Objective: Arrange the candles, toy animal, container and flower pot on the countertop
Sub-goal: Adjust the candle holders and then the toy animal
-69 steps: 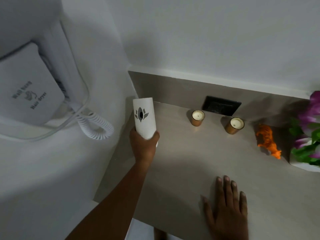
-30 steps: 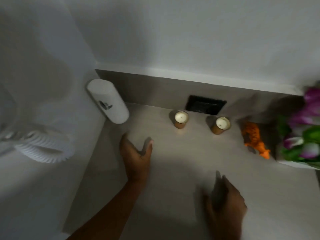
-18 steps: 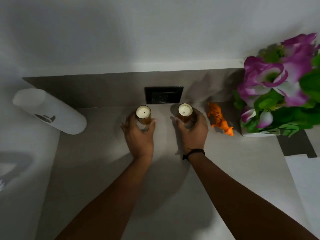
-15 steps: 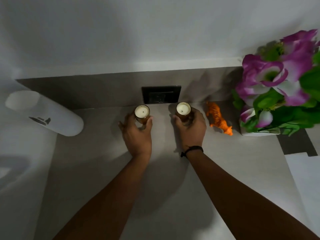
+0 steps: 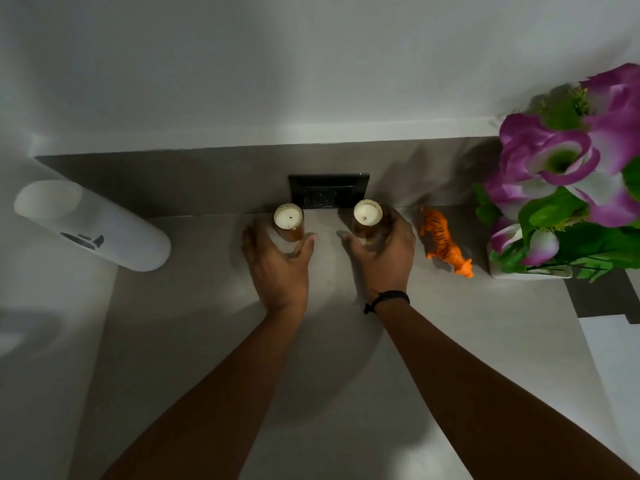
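A: How are the hands seen?

B: The left hand (image 5: pixel 277 265) is curved around the left candle (image 5: pixel 289 221), with the thumb on one side and the fingers on the other. Whether the jar is really touched cannot be told, because a small gap seems to be left at the thumb side. The right hand (image 5: pixel 382 258) is wrapped closely around the right candle (image 5: pixel 367 218), and the jar is gripped by it. A black cord bracelet (image 5: pixel 386 299) is worn on the right wrist.

A: What is found at the far left?

B: The white container (image 5: pixel 91 225), a tall cylinder with a dark flower mark, is placed in the left corner of the countertop (image 5: pixel 207 341), next to the side wall. It is well apart from the hands.

A: And in the middle?

B: Both candles are stood upright near the backsplash, one at each side of a black wall socket (image 5: pixel 329 190). White wax in amber jars is seen.

A: What is seen to the right?

B: The orange toy animal (image 5: pixel 445 242), a striped tiger, is placed just beside the right hand, not touched by it. Further right, the white flower pot (image 5: pixel 530 271) is stood, and it is mostly covered by purple flowers and green leaves.
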### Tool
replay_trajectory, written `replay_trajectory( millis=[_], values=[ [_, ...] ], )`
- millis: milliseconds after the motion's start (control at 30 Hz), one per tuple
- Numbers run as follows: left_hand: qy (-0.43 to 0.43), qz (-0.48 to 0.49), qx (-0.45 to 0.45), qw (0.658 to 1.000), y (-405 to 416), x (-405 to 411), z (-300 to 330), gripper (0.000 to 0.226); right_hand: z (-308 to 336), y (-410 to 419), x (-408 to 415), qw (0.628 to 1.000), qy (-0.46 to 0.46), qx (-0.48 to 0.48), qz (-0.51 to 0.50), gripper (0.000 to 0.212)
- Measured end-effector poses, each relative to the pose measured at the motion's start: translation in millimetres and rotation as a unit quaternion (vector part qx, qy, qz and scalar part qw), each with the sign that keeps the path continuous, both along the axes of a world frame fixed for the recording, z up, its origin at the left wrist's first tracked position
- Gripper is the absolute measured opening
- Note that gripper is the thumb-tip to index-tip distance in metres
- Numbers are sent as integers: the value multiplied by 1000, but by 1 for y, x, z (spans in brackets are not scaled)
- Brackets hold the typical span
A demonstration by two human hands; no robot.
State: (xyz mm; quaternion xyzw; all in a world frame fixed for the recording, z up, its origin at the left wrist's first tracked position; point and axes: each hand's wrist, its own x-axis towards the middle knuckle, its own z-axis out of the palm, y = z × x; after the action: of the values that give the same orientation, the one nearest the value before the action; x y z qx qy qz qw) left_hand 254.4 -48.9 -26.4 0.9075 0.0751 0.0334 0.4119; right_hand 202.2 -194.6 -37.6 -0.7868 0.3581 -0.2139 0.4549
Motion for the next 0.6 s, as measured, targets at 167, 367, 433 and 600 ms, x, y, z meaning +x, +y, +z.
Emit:
replay_trajectory(
  millis=[167, 367, 433, 600],
  values=[
    [-2, -59, 94, 994, 32, -46, 2, 127, 9, 17, -52, 999, -22, 40, 15, 76],
    [-44, -281, 292, 913, 83, -123, -11, 100, 8, 18, -153, 981, -67, 51, -177, 52],
    [-67, -337, 315, 885, 90, -130, -13, 93, 10, 0, -151, 975, -51, 61, -208, 64],
    [-77, -344, 324, 878, 87, -129, -8, 91, 21, -29, -112, 980, -69, 43, -183, 64]
  ],
)
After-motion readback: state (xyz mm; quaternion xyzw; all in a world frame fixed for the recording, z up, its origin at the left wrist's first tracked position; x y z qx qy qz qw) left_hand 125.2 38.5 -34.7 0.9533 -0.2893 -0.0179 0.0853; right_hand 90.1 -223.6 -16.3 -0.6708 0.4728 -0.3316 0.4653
